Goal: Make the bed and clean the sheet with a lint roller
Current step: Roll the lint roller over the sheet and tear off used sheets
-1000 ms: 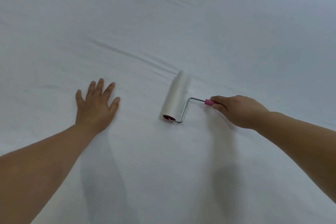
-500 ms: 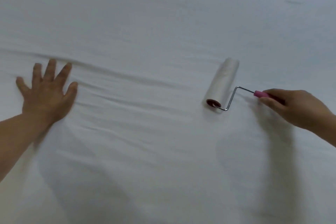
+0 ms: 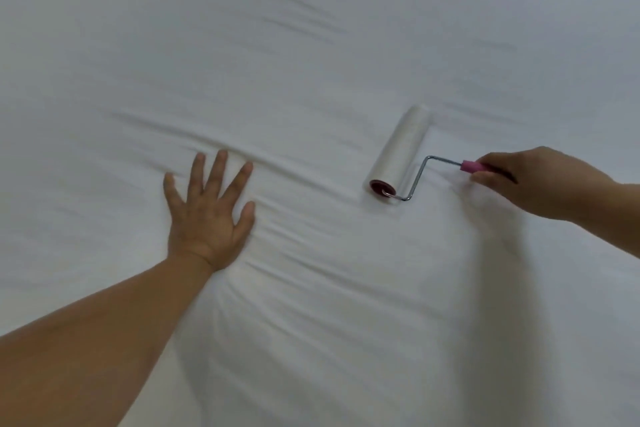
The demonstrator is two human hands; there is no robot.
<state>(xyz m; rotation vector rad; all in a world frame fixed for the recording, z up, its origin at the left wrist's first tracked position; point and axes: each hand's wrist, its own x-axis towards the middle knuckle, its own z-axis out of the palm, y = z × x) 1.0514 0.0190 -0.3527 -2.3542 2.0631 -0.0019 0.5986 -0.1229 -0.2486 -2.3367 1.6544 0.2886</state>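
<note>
A white sheet (image 3: 311, 45) covers the whole bed and fills the view. The lint roller (image 3: 400, 152), a white drum on a bent metal rod with a pink handle, lies with its drum on the sheet right of centre. My right hand (image 3: 533, 180) grips the pink handle at the right. My left hand (image 3: 207, 215) presses flat on the sheet left of centre, fingers spread. Creases run across the sheet between the two hands.
Long folds (image 3: 304, 21) mark the sheet farther away, above the roller. More wrinkles (image 3: 311, 288) fan out below my left wrist. Nothing else lies on the bed in view.
The roller and my right hand have moved along the sheet toward the right. My left hand has shifted its place on the sheet, still flat, and creases have bunched between the hands.
</note>
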